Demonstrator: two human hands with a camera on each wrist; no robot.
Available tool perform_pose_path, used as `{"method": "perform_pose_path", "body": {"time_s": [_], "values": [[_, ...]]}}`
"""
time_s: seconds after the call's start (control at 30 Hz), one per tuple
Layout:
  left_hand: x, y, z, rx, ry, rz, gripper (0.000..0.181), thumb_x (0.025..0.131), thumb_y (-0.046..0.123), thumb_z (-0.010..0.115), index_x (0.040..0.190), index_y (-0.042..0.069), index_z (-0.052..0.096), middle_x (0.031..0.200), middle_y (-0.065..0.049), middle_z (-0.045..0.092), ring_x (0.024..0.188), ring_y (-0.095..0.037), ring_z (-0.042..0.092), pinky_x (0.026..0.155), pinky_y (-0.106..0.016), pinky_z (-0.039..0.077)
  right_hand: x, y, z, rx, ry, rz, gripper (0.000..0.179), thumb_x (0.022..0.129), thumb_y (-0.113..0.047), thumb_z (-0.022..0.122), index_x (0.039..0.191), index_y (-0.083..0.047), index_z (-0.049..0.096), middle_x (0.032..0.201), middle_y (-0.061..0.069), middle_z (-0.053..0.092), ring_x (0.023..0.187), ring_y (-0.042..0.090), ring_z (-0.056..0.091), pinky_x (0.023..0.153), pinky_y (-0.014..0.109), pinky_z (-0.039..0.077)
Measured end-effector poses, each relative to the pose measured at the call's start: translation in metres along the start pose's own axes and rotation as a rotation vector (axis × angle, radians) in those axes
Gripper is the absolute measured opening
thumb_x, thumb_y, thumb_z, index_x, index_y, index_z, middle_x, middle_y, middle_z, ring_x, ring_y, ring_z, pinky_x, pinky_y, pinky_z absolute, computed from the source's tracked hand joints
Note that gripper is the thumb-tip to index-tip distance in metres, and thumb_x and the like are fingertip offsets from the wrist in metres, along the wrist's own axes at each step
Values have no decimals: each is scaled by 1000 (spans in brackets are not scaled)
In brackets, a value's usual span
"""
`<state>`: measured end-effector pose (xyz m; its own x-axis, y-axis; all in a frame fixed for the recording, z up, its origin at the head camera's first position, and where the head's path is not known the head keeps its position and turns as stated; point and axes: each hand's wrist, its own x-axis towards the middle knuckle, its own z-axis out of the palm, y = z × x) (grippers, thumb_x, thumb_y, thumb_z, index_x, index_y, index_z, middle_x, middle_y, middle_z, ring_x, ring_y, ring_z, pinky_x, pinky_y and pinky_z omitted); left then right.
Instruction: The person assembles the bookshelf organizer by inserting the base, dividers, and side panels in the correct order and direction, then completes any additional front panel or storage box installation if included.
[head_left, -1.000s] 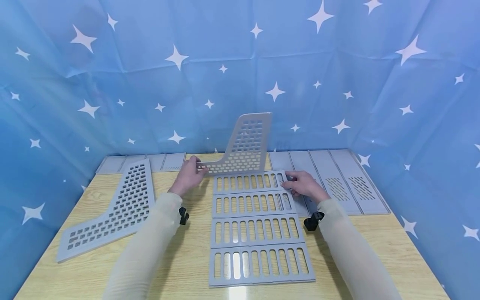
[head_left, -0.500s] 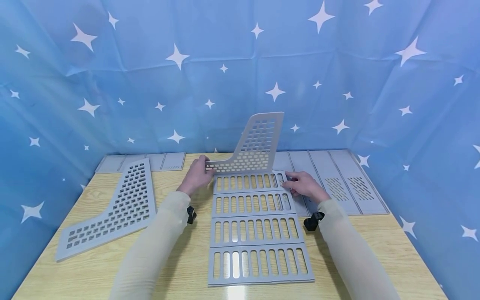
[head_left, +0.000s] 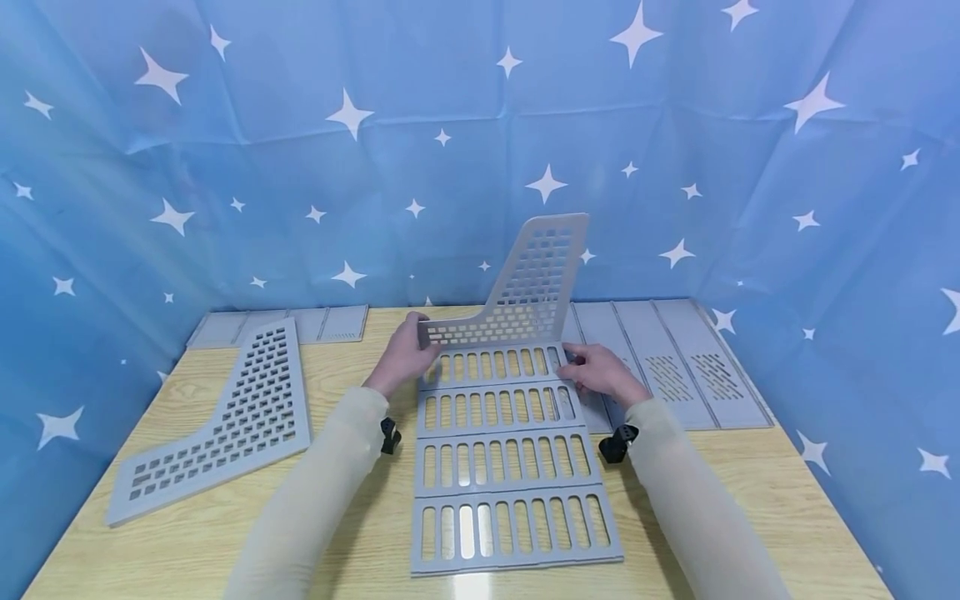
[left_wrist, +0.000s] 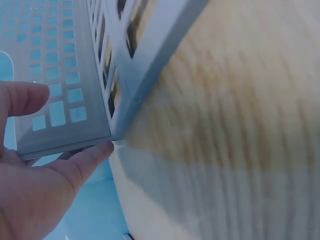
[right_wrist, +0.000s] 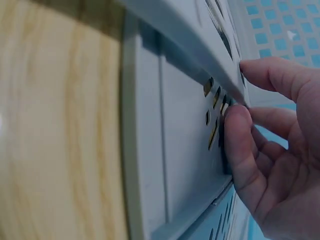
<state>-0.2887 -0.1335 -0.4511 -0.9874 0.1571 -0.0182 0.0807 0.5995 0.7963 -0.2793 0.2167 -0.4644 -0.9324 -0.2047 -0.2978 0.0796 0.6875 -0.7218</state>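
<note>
A grey L-shaped panel [head_left: 536, 275] with rows of small square holes stands upright along the far edge of a slotted grey panel [head_left: 510, 492]. My left hand [head_left: 405, 354] grips the left end of its low arm; in the left wrist view that end meets the slotted panel's corner. Thumb and fingers of my right hand [head_left: 600, 371] pinch the slotted panel's far right corner. From the right wrist, this corner is seen lifted over a flat grey panel [right_wrist: 185, 150] beneath. The slotted panel is made of several linked strips.
A second L-shaped holed panel [head_left: 225, 425] lies flat on the wooden table [head_left: 360, 517] at the left. Flat grey ribbed panels [head_left: 675, 358] lie at the back right, with more grey panels [head_left: 285, 321] at the back left. A blue star-patterned curtain [head_left: 420, 167] hangs behind.
My left hand has slid the upright L-shaped panel to the right, and its low arm now reaches the slotted panel's far left corner. My right hand keeps its hold at the far right corner.
</note>
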Motion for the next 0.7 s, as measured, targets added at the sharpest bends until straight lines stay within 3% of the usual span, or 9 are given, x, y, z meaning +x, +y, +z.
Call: {"method": "perform_pose_path", "body": {"time_s": [0.17,0.43,0.53,0.7], "values": [[0,0,1,-34,-7,1,59,103,11,58,154,-1,30,146,-25,49,136,-39,51,112,-52,44,0,-1,-1,2,-17,-8,72,102,-27,63,163,-9,29,101,12,62,73,19,57,67,34,51],[10,10,-1,-80,-12,56,65,100,2,52,159,3,24,156,-26,39,142,-39,43,105,-53,43,-2,-3,-7,151,28,-40,75,103,-15,61,165,-7,20,102,14,61,66,20,57,64,36,53],[15,10,-4,-99,-28,31,69,101,5,50,163,7,17,161,-26,33,148,-40,36,115,-53,39,0,-3,-7,123,69,-22,72,104,-13,59,164,-3,20,98,13,57,66,20,54,64,35,51],[5,2,-21,-71,-20,16,68,105,9,47,164,4,14,162,-26,32,150,-41,32,121,-54,30,0,-7,-7,56,106,25,66,105,-17,59,160,2,29,124,24,59,92,29,64,79,40,55]]}}
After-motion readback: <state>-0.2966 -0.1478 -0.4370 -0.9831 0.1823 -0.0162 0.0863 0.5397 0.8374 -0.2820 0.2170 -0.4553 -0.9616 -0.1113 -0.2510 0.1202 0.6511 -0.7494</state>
